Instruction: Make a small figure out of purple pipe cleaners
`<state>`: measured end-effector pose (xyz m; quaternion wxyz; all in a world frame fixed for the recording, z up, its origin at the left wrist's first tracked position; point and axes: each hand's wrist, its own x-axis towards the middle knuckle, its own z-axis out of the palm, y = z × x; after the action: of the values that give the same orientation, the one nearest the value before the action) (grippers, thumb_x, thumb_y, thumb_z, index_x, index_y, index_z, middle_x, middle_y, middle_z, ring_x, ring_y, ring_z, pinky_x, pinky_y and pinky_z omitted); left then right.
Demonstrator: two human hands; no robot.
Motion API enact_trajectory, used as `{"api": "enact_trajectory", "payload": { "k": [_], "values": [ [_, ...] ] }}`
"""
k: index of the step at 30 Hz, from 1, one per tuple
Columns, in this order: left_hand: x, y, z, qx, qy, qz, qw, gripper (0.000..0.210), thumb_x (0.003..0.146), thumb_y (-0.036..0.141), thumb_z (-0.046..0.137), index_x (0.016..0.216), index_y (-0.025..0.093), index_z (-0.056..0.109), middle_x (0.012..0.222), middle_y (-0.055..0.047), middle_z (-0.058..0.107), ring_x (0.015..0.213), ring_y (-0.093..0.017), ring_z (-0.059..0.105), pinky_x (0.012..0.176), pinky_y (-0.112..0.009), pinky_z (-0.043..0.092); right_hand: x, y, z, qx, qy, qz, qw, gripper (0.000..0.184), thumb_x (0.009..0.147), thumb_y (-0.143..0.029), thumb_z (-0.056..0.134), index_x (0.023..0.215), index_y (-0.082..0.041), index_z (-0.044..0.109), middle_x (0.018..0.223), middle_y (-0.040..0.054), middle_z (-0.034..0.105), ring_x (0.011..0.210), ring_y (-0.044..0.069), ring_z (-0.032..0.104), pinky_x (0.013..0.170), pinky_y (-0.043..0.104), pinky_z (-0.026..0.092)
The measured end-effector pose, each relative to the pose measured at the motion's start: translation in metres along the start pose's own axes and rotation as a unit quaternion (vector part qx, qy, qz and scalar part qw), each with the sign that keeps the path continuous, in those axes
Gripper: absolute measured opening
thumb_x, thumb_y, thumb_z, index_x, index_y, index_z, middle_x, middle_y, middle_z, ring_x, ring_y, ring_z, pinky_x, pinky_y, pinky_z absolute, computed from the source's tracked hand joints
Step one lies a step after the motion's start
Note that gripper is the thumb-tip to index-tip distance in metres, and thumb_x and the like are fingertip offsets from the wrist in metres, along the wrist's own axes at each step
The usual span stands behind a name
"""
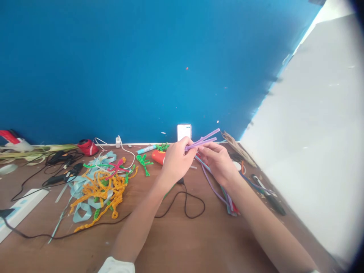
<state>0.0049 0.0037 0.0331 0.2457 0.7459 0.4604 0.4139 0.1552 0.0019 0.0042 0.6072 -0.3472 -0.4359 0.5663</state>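
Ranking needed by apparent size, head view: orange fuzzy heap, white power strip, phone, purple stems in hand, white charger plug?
1. Orange fuzzy heap
2. White power strip, cut by the frame
3. Phone and purple stems: too alike to rank; the left hand partly hides both
4. White charger plug

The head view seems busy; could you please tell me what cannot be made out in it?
Head view:
- purple strips: gripped part, hidden by the left hand
- phone: screen text, too small; lower part, behind the same hand
- white power strip: cut off by left edge
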Motion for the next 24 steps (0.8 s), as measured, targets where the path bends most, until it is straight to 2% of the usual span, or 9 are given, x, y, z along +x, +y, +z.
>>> {"api": "enact_trajectory", "payload": {
  "k": [7,9,11,13,16,18,20,22,24],
  "values": [
    [0.002,-0.005,0.006,-0.153,-0.010,-0.028,0.988,0.030,0.094,0.042,0.053,0.076,0.018,0.054,0.063,0.004,0.042,0.060,-0.010,0.038,0.056,-0.025,0.029,-0.006,0.002,0.003,-0.032,-0.005,-0.083,0.996,0.013,0.078,-0.032,0.079,0.086,-0.025,0.070,0.079,-0.0012,0.062,0.060,0.011,0.043,0.055,0.027,0.034],
    [0.002,-0.003,0.007,-0.214,-0.020,-0.055,0.975,0.029,0.092,0.044,0.056,0.078,0.018,0.055,0.062,0.005,0.037,0.055,-0.008,0.032,0.052,-0.024,0.025,-0.008,0.001,0.004,-0.074,-0.010,-0.128,0.989,0.012,0.081,-0.033,0.076,0.087,-0.026,0.070,0.084,0.0003,0.062,0.066,0.014,0.049,0.060,0.029,0.039],
    [0.001,-0.001,0.008,-0.279,-0.035,-0.088,0.956,0.027,0.090,0.043,0.059,0.080,0.018,0.056,0.060,0.006,0.033,0.050,-0.007,0.025,0.047,-0.025,0.020,-0.008,0.000,0.004,-0.148,-0.002,-0.202,0.968,0.006,0.086,-0.032,0.072,0.088,-0.026,0.069,0.087,0.0019,0.062,0.075,0.017,0.055,0.066,0.032,0.043],
    [0.001,0.002,0.008,-0.342,-0.056,-0.117,0.931,0.025,0.089,0.040,0.061,0.080,0.018,0.056,0.057,0.007,0.031,0.047,-0.006,0.021,0.044,-0.025,0.016,-0.008,-0.001,0.000,-0.252,0.013,-0.297,0.921,0.004,0.091,-0.027,0.065,0.090,-0.027,0.069,0.088,0.0031,0.062,0.080,0.019,0.057,0.071,0.034,0.045],
    [0.000,0.002,0.008,-0.423,-0.101,-0.154,0.887,0.024,0.087,0.037,0.064,0.077,0.018,0.055,0.057,0.008,0.025,0.046,-0.005,0.018,0.043,-0.024,0.014,-0.006,-0.001,-0.013,-0.400,0.005,-0.419,0.815,0.018,0.095,-0.019,0.055,0.097,-0.029,0.070,0.092,0.0060,0.066,0.085,0.021,0.059,0.076,0.037,0.046],
    [0.000,0.001,0.008,-0.462,-0.132,-0.176,0.859,0.029,0.085,0.038,0.067,0.073,0.018,0.049,0.058,0.009,0.023,0.046,-0.004,0.017,0.043,-0.023,0.013,-0.004,-0.004,-0.024,-0.477,-0.031,-0.443,0.759,0.024,0.096,-0.018,0.052,0.103,-0.030,0.071,0.100,0.0081,0.069,0.089,0.022,0.061,0.076,0.037,0.046],
    [0.000,0.000,0.010,-0.482,-0.156,-0.190,0.841,0.035,0.083,0.039,0.068,0.069,0.019,0.042,0.059,0.009,0.022,0.046,-0.004,0.015,0.043,-0.023,0.012,-0.003,-0.008,-0.032,-0.524,-0.051,-0.439,0.728,0.023,0.095,-0.021,0.054,0.103,-0.031,0.073,0.101,0.0078,0.070,0.086,0.022,0.061,0.075,0.037,0.045],
    [0.001,0.000,0.011,-0.479,-0.161,-0.185,0.843,0.036,0.083,0.040,0.067,0.069,0.019,0.041,0.060,0.008,0.022,0.046,-0.004,0.016,0.043,-0.023,0.014,-0.003,-0.012,-0.032,-0.515,-0.058,-0.436,0.736,0.022,0.095,-0.023,0.055,0.101,-0.032,0.074,0.100,0.0076,0.070,0.086,0.022,0.060,0.076,0.038,0.045],
    [0.001,0.001,0.012,-0.440,-0.130,-0.158,0.874,0.032,0.086,0.042,0.064,0.073,0.020,0.045,0.060,0.008,0.024,0.047,-0.005,0.018,0.044,-0.023,0.017,-0.004,-0.014,-0.027,-0.459,-0.064,-0.423,0.779,0.019,0.095,-0.025,0.056,0.098,-0.030,0.074,0.096,0.0074,0.070,0.086,0.023,0.060,0.078,0.039,0.046]
  ]
}}
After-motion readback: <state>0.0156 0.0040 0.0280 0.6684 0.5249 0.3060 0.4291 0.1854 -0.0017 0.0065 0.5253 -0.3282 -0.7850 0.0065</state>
